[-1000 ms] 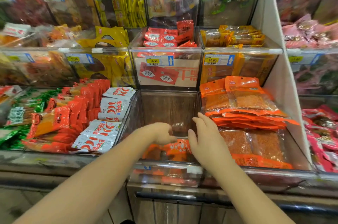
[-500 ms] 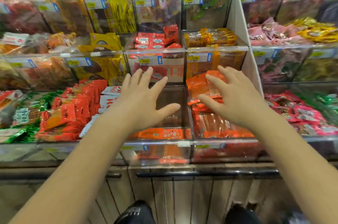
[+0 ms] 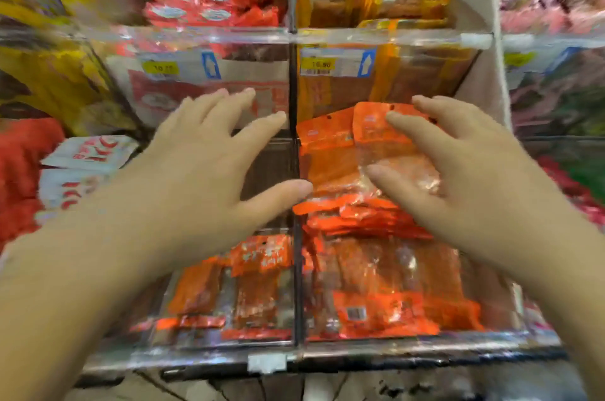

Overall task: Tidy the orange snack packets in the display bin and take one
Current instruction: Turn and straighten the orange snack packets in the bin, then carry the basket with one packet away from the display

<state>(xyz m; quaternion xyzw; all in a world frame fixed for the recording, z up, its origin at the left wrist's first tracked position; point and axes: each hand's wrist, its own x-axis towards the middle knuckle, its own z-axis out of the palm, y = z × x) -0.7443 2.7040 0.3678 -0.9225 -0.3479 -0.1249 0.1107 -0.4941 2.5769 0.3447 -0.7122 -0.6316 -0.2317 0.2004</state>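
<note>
While left grip (image 3: 203, 171), right grip (image 3: 458, 178) hover spread, empty: orange packets (image 3: 337, 155) crowd clear shelf bin (image 3: 425, 346).

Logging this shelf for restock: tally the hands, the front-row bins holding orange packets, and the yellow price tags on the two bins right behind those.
Hands: 2, left hand, right hand
Bins holding orange packets: 2, left bin, right bin
Yellow price tags: 2, left tag, right tag
Total: 6

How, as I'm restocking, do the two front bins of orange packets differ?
The left bin holds few orange packets, low at its front; the right bin holds a tall stack. The left bin's back wall shows; the right bin's is mostly covered. Both have clear fronts.
</note>
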